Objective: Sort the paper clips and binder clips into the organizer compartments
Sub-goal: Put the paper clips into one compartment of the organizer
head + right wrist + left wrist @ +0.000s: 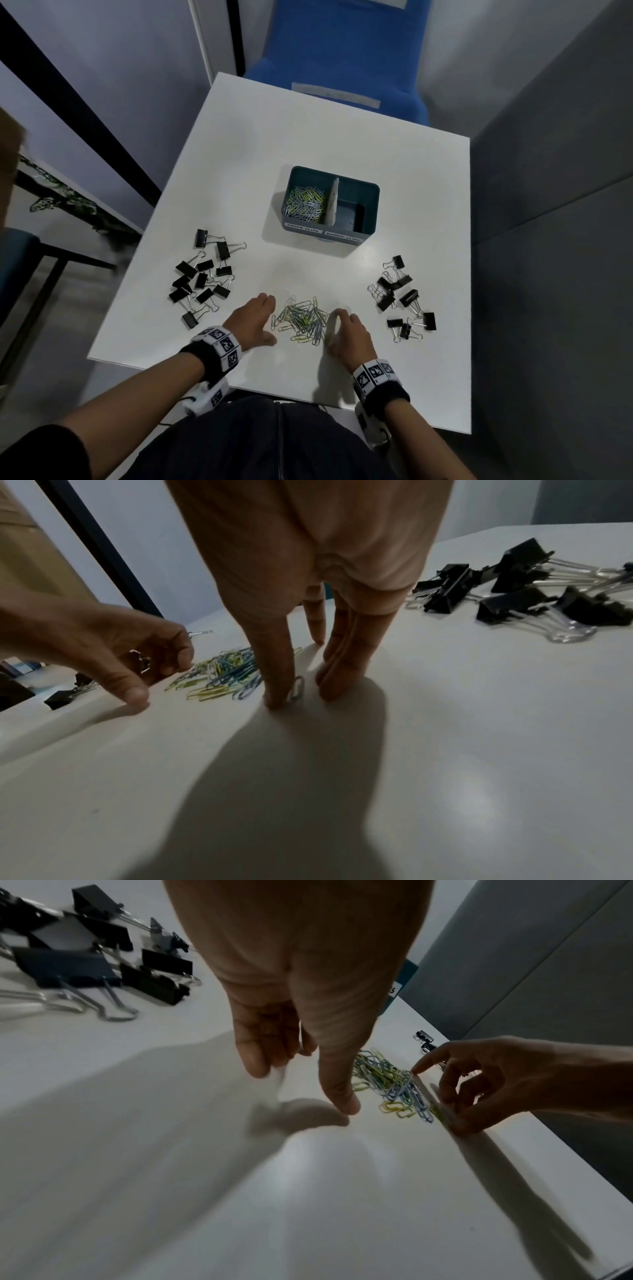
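A teal organizer (374, 205) stands mid-table; its left compartment holds paper clips (306, 204), its right one looks empty. A loose pile of coloured paper clips (301, 320) (390, 1080) (222, 674) lies near the front edge. My left hand (263, 318) (301, 1088) sits at the pile's left side, fingers relaxed, thumb on the table, holding nothing. My right hand (334, 329) (301, 696) stands on its fingertips at the pile's right side, with one clip (296, 689) lying between thumb and fingers. Black binder clips lie in a left heap (202, 277) and a right heap (400, 294).
The white table (308, 137) ends just in front of my wrists. A blue chair (339, 61) stands behind its far edge, and a grey partition (555, 205) runs along its right side. Each binder clip heap lies a hand's width outside the hand on its side.
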Tool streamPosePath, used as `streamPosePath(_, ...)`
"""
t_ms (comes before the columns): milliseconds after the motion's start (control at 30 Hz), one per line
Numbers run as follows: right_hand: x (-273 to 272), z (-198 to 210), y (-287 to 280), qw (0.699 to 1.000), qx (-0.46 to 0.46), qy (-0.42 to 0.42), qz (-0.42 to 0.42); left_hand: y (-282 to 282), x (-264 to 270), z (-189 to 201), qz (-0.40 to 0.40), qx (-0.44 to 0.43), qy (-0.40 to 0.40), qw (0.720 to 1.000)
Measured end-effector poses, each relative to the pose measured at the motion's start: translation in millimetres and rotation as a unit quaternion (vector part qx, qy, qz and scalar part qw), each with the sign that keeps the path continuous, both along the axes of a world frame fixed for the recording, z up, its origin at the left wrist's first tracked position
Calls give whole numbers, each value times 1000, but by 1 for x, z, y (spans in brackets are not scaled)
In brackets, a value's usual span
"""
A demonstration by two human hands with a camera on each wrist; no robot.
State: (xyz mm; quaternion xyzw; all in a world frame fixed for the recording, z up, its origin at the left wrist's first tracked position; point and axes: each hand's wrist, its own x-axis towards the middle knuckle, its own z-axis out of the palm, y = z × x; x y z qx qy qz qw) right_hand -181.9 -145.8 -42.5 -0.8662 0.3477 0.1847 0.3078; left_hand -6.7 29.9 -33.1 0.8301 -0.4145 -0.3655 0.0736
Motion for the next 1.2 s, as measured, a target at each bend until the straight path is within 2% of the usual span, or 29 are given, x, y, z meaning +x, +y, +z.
streamPosePath(267,26,1,9,998,40,-39,5,-23,-8,0,10,-24,40,999)
streamPosePath(433,21,6,8,1000,8,6,15,-18,-10,1,28,-2,-38,999)
streamPosePath(600,33,6,20,996,-28,5,87,-31,-27,-5,-59,-13,-63,996)
streamPosePath(700,40,3,25,995,-34,-8,93,-40,-29,-5,-103,-29,-67,992)
streamPosePath(833,45,1,21,998,-27,-23,60,-43,-27,-6,-76,-56,-52,994)
streamPosePath(1000,47,2,13,998,-25,-27,59,-45,-18,-6,-55,-94,-30,994)
streamPosePath(1200,46,7,0,999,-16,-43,13,-49,-3,-9,-11,-92,-12,996)
